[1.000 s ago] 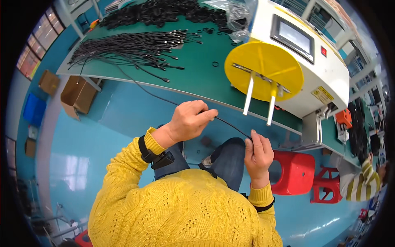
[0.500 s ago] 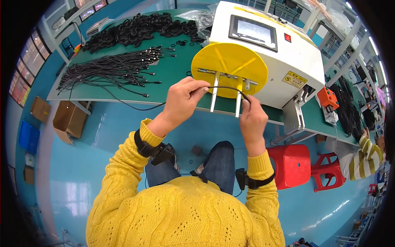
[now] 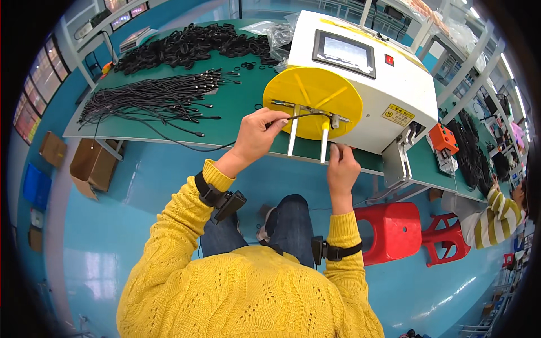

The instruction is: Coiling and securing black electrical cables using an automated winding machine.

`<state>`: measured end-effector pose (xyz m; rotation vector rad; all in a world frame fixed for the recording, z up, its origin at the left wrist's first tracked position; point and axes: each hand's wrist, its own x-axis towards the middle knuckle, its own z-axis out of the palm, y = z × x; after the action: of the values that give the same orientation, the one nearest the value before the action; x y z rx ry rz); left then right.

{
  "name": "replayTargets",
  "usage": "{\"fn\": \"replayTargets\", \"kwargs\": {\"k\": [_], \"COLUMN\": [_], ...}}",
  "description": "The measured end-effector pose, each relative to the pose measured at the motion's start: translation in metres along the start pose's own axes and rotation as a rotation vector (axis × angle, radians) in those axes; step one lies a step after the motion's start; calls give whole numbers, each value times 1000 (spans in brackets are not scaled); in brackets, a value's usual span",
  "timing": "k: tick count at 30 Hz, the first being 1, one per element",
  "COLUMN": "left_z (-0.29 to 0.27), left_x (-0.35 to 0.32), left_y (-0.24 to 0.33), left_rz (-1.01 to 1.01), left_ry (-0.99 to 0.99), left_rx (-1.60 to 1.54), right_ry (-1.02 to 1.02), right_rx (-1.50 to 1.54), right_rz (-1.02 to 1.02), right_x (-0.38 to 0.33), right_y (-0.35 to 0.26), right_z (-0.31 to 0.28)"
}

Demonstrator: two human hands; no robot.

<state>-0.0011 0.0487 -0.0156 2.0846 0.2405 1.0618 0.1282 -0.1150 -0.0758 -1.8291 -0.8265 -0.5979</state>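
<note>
A thin black cable (image 3: 307,115) runs across the two posts of a round yellow winding disc (image 3: 311,90). My left hand (image 3: 258,134) pinches it just left of the disc. Its rest trails from that hand left toward the bundle of black cables (image 3: 152,96) on the table. Around the right post, the cable's other stretch bends down and seems to end above my right hand (image 3: 342,164). That hand sits just below the right post, fingers curled together, apart from the cable, with nothing visible in them.
The disc is mounted on a white machine (image 3: 372,62) with a screen (image 3: 344,52) and a red switch (image 3: 389,59). A heap of black coiled cables (image 3: 191,48) lies at the back of the green table. Red stools (image 3: 394,231) stand right; another person's striped sleeve (image 3: 499,208) shows beyond.
My right hand has let go of the cable and dropped slightly below the right post. The left hand keeps its pinch, and the cable lies closer along the posts.
</note>
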Motion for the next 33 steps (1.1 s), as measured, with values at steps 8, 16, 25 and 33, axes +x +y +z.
{"fn": "replayTargets", "kwargs": {"k": [8, 16, 25, 33], "left_z": [-11, -13, -15, -6], "left_x": [-4, -12, -25, -40], "left_y": [4, 19, 21, 27], "left_rz": [43, 225, 213, 96], "left_ry": [10, 38, 20, 1], "left_rx": [10, 142, 134, 103], "right_ry": [-267, -409, -526, -565], "right_rx": [23, 68, 125, 122], "right_rz": [284, 313, 414, 374], "right_x": [-67, -99, -112, -115], "right_y": [37, 37, 35, 38], "right_z": [-15, -19, -13, -10]}}
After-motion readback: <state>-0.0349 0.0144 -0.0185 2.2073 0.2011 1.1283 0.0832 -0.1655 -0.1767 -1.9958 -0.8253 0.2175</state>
